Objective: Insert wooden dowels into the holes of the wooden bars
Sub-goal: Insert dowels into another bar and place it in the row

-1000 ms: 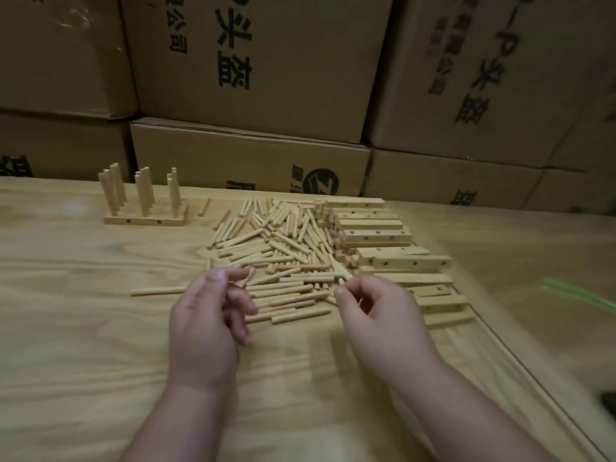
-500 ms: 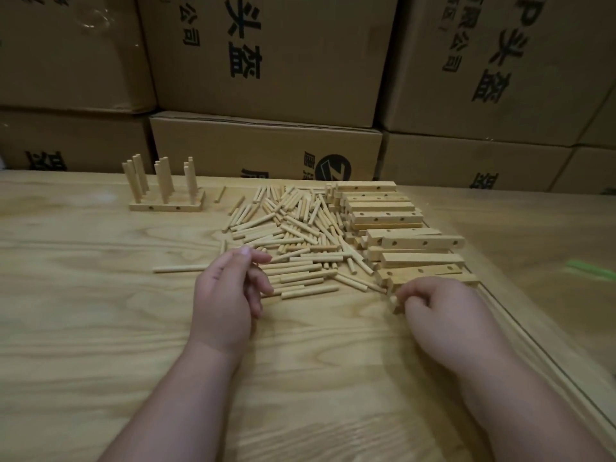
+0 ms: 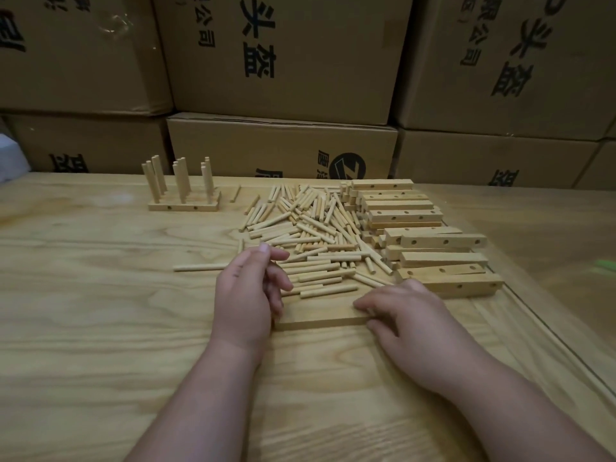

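Note:
A wooden bar lies flat on the table between my hands. My right hand pinches its right end, fingers on top and thumb at the near side. My left hand sits at the bar's left end with its fingers loosely curled and nothing visible in them. Just beyond the hands spreads a heap of loose wooden dowels. To its right lies a stack of drilled bars. At the back left stand finished bars with upright dowels in them.
A lone dowel lies left of my left hand. Stacked cardboard boxes wall off the back of the wooden table. The table's right edge runs diagonally near the bar stack, with a green object beyond it.
My right hand has drawn a bar from the stack toward me and set it between the hands. My left hand has stayed near the dowel heap.

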`<action>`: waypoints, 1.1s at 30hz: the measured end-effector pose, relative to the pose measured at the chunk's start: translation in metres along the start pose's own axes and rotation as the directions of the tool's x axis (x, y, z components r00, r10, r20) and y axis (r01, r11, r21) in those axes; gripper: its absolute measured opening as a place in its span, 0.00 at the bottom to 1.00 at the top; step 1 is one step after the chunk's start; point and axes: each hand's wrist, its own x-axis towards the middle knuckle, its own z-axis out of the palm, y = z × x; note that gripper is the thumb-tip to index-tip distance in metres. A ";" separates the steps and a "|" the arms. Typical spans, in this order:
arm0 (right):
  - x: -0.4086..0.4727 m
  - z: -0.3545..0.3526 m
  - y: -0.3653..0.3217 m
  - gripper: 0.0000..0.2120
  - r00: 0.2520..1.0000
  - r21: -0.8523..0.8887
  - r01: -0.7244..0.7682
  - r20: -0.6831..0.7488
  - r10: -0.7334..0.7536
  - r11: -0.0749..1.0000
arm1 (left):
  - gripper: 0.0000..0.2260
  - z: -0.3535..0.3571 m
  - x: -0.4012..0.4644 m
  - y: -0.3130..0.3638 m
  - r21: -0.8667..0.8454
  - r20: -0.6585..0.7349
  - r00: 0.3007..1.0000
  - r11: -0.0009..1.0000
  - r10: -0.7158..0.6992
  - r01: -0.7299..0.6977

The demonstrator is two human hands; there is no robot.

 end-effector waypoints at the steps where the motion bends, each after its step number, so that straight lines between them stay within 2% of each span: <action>1: 0.001 0.002 -0.001 0.14 1.000 -0.010 0.005 -0.011 -0.005 1.000 | 0.14 0.000 0.000 0.000 -0.001 -0.015 1.000 1.000 -0.004 0.004; 4: 0.006 0.008 -0.005 0.12 0.996 0.092 0.033 -0.088 -0.025 0.995 | 0.11 -0.002 0.003 0.000 -0.034 -0.120 0.992 0.999 0.029 -0.033; 7: 0.017 0.009 -0.013 0.12 0.969 0.417 -0.060 -0.195 0.154 0.907 | 0.06 -0.006 0.009 0.003 -0.133 -0.209 0.978 0.990 0.021 -0.049; 9: 0.029 0.009 -0.020 0.12 0.947 0.571 -0.079 -0.213 0.241 0.817 | 0.13 -0.008 0.011 0.003 -0.218 -0.231 0.972 0.976 -0.040 -0.011; 12: 0.042 0.017 -0.035 0.10 0.926 0.655 -0.036 -0.262 0.273 0.754 | 0.27 -0.004 0.012 0.003 -0.256 -0.170 0.976 0.963 -0.134 0.087; 13: 0.043 0.022 -0.040 0.11 0.921 0.648 0.011 -0.303 0.245 0.761 | 0.28 -0.001 0.011 0.003 -0.243 -0.141 0.977 0.962 -0.159 0.122; 14: 0.043 0.026 -0.043 0.11 0.915 0.615 0.065 -0.350 0.199 0.786 | 0.25 0.001 0.010 0.003 -0.218 -0.114 0.979 0.966 -0.170 0.143; 17: 0.043 0.031 -0.041 0.10 0.914 0.427 0.248 -0.400 -0.065 0.870 | 0.06 0.000 0.012 0.000 -0.166 -0.109 0.973 0.969 -0.205 0.185; 19: 0.047 0.027 -0.030 0.10 0.908 0.315 0.334 -0.361 -0.214 0.888 | 0.07 -0.004 0.014 0.000 -0.207 -0.150 0.962 0.958 -0.229 0.196; 20: 0.050 0.024 -0.023 0.10 0.910 0.280 0.333 -0.347 -0.228 0.900 | 0.08 -0.005 0.016 0.001 -0.222 -0.174 0.956 0.955 -0.236 0.196; 23: 0.057 0.026 -0.007 0.12 0.957 0.180 0.176 -0.263 -0.125 0.968 | 0.07 -0.005 0.017 0.001 -0.229 -0.213 0.938 0.947 -0.273 0.223; 26: 0.059 0.037 -0.002 0.15 0.990 0.024 0.050 -0.132 -0.046 0.998 | 0.08 -0.004 0.016 -0.001 -0.210 -0.185 0.939 0.945 -0.289 0.249; 33: 0.061 0.044 -0.004 0.15 0.987 -0.052 0.004 -0.162 -0.013 0.999 | 0.14 -0.005 0.011 0.005 -0.166 -0.183 0.946 0.957 -0.268 0.239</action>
